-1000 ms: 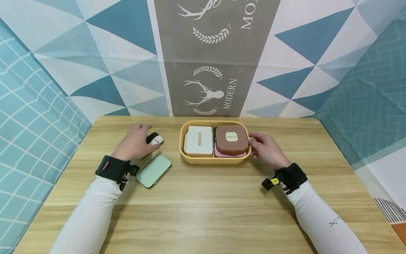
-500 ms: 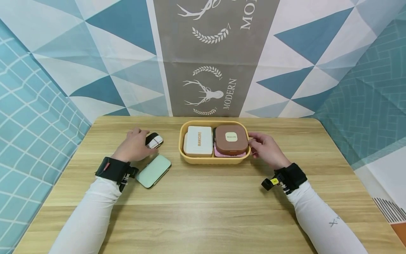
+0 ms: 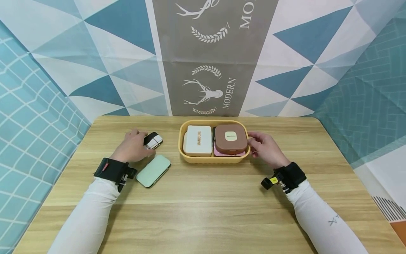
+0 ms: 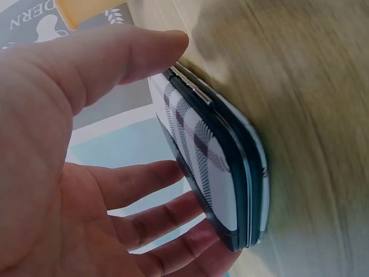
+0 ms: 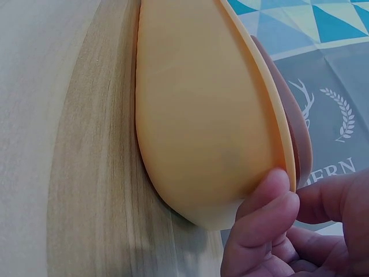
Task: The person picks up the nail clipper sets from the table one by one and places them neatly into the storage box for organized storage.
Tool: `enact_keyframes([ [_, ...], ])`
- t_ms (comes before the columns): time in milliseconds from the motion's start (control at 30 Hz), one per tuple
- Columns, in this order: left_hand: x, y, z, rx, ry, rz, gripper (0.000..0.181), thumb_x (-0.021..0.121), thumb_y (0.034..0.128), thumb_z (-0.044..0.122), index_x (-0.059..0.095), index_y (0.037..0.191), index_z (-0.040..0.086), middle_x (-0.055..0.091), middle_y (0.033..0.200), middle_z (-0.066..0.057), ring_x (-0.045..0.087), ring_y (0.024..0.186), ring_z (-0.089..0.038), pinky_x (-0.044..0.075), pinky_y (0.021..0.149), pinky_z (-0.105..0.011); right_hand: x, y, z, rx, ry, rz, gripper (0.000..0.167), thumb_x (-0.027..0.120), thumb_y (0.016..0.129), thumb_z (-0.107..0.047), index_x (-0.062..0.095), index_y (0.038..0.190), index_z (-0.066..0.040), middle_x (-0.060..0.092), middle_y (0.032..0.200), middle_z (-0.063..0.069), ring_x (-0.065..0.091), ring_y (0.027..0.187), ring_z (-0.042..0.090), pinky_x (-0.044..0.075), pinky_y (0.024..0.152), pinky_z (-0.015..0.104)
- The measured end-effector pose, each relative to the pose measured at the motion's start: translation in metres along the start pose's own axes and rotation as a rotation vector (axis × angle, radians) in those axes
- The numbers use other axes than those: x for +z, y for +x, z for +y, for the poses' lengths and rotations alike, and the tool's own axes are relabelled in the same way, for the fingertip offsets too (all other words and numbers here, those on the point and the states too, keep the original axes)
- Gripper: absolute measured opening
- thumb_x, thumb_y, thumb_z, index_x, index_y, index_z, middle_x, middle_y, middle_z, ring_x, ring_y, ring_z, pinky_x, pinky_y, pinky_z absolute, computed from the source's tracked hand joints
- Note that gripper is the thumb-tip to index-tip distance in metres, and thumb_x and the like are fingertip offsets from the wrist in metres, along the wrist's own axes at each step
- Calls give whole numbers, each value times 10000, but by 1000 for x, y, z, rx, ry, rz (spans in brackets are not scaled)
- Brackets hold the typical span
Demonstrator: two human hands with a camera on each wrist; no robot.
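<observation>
My left hand (image 3: 130, 146) is at a small plaid clasp case (image 3: 153, 140), black at one end and white-checked at the other, lying on the table. In the left wrist view, the thumb is at the plaid case's (image 4: 199, 150) clasp edge and the fingers (image 4: 167, 219) touch its opposite edge. My right hand (image 3: 266, 148) pinches the right end of a yellow basket (image 3: 215, 160), thumb and fingers on its rim, as the right wrist view shows. Inside the basket sit a white box (image 3: 193, 141) marked MANICURE and a brown rounded box (image 3: 231, 145).
A mint-green clasp case (image 3: 153, 171) lies just in front of the plaid one, near my left wrist. Beneath the brown box shows a pink item (image 3: 229, 154). A patterned cloth backdrop (image 3: 209, 60) rises behind the wooden table (image 3: 203, 211).
My left thumb and fingers have lowered and drawn in about the plaid case, the hand shifting slightly left. My right hand has stayed on the basket rim.
</observation>
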State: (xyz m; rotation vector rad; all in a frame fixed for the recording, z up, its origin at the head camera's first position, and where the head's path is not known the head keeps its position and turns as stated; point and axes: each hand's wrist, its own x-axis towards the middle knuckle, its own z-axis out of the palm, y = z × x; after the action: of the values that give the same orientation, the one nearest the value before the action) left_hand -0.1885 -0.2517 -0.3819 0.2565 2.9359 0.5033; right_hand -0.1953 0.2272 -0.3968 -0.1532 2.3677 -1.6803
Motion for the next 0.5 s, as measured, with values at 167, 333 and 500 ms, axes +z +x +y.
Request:
enact_keyframes([
  [167,3,1,-4,3,-10,-4,813,784,943,314,441,1492,-177,418,1389,-404,406,1187,-551,442,896,-613,0,1,0,-1,0,-2,481,501,1124,-155,464,1575,8,605,1115,203,625,791,208,565,660,283],
  [333,3,1,-7,2,-14,0,761,769,935,281,471,1469,-171,434,1342,-373,401,1119,-506,436,859,-584,0,1,0,7,-2,2,484,507,1123,-161,463,1575,7,597,1117,204,623,795,214,567,663,282],
  [500,3,2,-7,3,-8,5,734,766,937,278,492,1449,-172,444,1308,-363,398,1077,-485,431,837,-570,1,0,0,19,-1,12,487,518,1121,-167,467,1573,7,587,1111,203,621,799,219,562,656,262],
])
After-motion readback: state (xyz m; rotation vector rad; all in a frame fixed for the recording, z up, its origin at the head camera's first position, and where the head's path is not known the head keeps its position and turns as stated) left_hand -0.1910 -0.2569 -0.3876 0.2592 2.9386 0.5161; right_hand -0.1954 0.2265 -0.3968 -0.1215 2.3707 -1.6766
